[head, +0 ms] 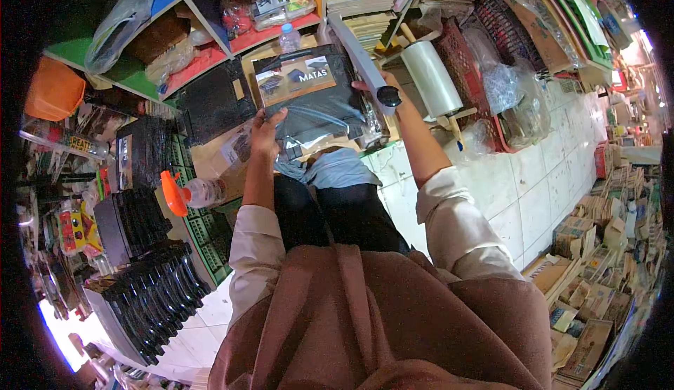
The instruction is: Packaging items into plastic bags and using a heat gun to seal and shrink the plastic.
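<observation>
A black plastic case (337,92) with a printed sleeve bearing pictures and writing lies before me, partly under clear plastic. The fingers of my left hand (268,129) rest on its left edge and hold it there. My right hand (380,85) is at the case's right side, partly hidden behind a long grey bar with a round black end (388,96); whether it grips the case or the bar cannot be told. Grey-blue cloth (342,169) lies over my lap just below the case.
A roll of clear film (432,79) stands at the right, beside a red plastic crate (468,74). An orange-headed spray bottle (202,192) is at the left, near stacked black cases (129,227). Behind are shelf compartments (195,21) and a capped clear bottle (289,39).
</observation>
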